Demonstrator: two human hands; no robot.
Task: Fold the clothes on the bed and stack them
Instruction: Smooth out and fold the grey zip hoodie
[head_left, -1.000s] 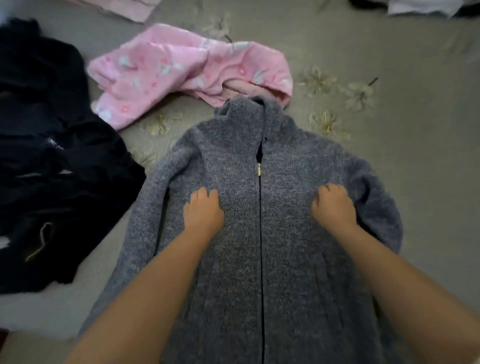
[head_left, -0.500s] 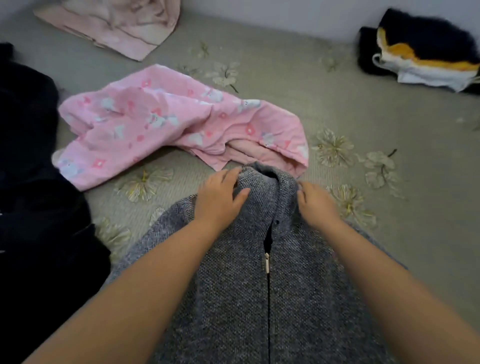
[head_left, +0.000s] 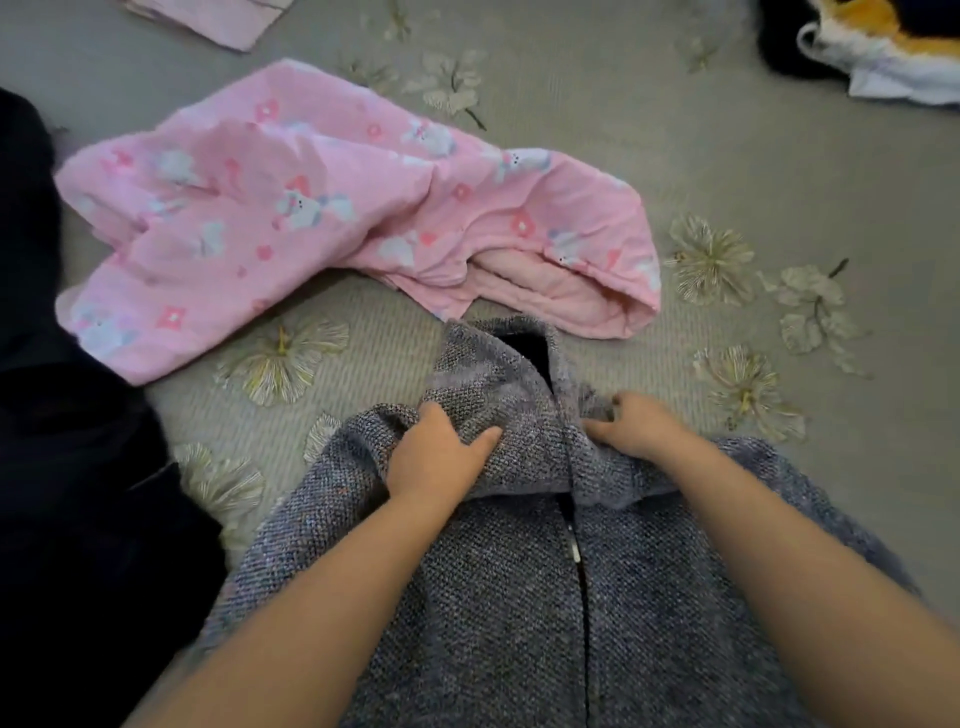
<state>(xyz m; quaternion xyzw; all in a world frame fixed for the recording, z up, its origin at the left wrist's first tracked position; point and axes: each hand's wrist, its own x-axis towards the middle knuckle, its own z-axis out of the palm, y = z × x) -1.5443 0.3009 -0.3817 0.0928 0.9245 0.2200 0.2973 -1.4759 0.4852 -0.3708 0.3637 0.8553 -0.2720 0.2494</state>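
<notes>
- My left hand (head_left: 439, 457) grips the grey knit jacket (head_left: 498, 597) at the collar, fingers curled in the fabric.
- My right hand (head_left: 636, 428) pinches the collar's other side.
- Jacket lies zip-up on the bed (head_left: 779, 171), pink garment (head_left: 332, 218) just beyond.

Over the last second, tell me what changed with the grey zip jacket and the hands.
Both hands moved from the chest up to the collar. The left hand and right hand now grip the grey zip jacket there, bunching its top toward the person. The pink printed garment and black clothes stayed put.
</notes>
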